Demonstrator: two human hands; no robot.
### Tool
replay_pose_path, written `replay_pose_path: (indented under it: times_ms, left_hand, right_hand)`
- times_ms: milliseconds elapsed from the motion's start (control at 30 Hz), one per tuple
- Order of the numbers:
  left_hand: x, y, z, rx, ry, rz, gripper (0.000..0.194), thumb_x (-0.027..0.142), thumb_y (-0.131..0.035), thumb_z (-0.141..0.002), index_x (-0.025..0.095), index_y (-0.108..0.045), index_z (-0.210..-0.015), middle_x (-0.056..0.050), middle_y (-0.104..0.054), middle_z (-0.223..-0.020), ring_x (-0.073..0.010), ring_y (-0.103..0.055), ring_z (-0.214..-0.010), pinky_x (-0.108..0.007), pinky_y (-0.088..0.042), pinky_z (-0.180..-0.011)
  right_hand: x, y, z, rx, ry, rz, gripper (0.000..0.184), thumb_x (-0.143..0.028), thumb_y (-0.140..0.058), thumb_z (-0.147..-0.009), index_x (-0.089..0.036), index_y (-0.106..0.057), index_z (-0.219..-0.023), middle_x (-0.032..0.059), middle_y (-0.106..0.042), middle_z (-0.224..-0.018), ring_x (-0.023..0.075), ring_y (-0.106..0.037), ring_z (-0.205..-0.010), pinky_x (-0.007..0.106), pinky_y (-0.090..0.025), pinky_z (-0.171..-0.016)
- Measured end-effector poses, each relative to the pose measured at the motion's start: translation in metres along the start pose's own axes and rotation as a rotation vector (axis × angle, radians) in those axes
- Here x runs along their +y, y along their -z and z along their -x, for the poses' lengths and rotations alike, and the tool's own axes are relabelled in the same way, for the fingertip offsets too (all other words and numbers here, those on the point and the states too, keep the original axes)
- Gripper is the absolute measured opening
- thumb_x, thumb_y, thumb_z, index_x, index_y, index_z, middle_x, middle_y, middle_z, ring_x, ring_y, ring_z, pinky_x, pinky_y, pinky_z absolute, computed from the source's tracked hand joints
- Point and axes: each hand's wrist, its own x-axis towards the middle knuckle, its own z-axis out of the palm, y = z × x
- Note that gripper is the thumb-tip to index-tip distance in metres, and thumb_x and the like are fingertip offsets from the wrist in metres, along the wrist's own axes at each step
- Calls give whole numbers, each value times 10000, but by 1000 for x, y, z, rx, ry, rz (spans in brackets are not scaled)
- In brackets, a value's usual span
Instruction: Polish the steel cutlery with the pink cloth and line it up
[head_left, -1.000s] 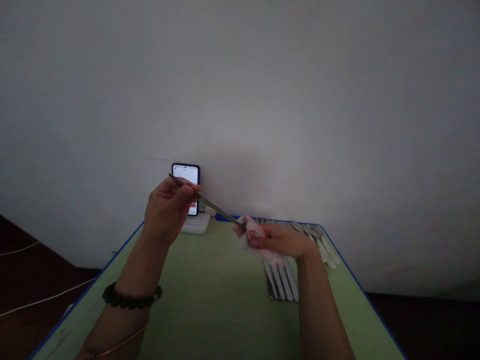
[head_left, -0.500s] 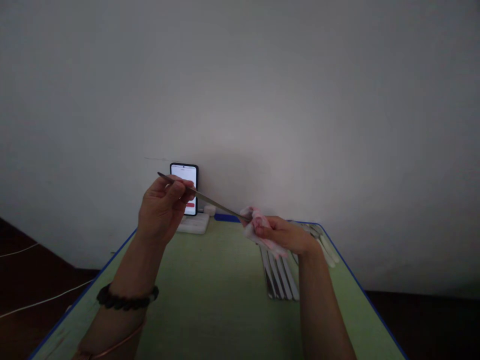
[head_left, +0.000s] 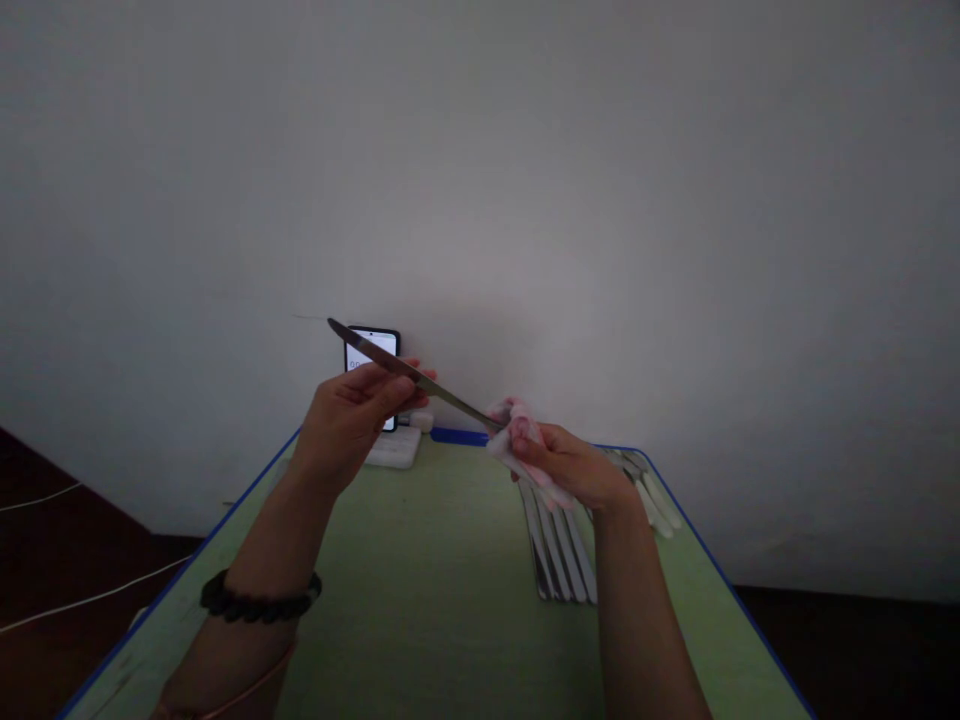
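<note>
A metal table knife (head_left: 450, 397) is held slantwise in the air above the table, its rounded blade tip up at the left. My left hand (head_left: 349, 425) pinches the blade between thumb and fingers. Around the lower right end of the knife, my right hand (head_left: 577, 465) is closed on a pink and white cloth (head_left: 517, 440), which hides that end. Beneath my right hand and the cloth lie several table knives (head_left: 559, 550), side by side on the green table (head_left: 420, 600).
A lit phone (head_left: 375, 340) leans upright at the back, partly behind my left hand, by a white block (head_left: 394, 450). Cutlery with pale handles (head_left: 656, 505) lies at the back right. A wall (head_left: 525, 250) rises behind the blue table edge.
The knife has turned so that its broad blade faces me. My left hand first shifted left, then came back right along the blade. My right hand with the cloth has risen slightly.
</note>
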Motion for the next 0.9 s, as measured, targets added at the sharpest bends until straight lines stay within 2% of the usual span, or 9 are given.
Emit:
replay_pose_path:
  times_ms: [200,467,667,900]
  left_hand:
    - [1,-2,3,-90,42,-129,199,263,-783,-679,185,-747,-858,-39,-761,-852,-158,-706,-701,-267,-585,-706]
    - [4,-2,2,-138,63,-238,184,270,-786,-661,171,-752,-813,-46,-761,-818,-158,-694,-684,-247,-567,-673]
    - [5,-2,3,-191,60,-321,164,276,-770,-669,186,-754,-806,-37,-761,-816,-164,-694,-700,-265,-569,-702]
    - [5,-4,3,-194,39,-389,163,262,-773,-649,173,-748,-784,-48,-759,-800,-199,-701,-750,-306,-576,-730]
  right_hand:
    - [0,-1,0,9,-21,34,474,-647,-593,-722,-176,-540,-740,-35,-449,-640,97,-372,-577,242,-296,-557]
    - [2,-1,-3,-51,7,52,487,-644,-576,-741,-162,-556,-810,-28,-460,-677,93,-379,-587,235,-298,-543]
    - [-2,-6,-4,-37,-11,81,537,-668,-558,-742,-159,-576,-915,-26,-444,-699,100,-372,-611,239,-300,-566]
    - [-3,-8,-5,-44,-28,112,550,-701,-537,-732,-162,-565,-842,-21,-460,-692,105,-382,-618,246,-305,-579]
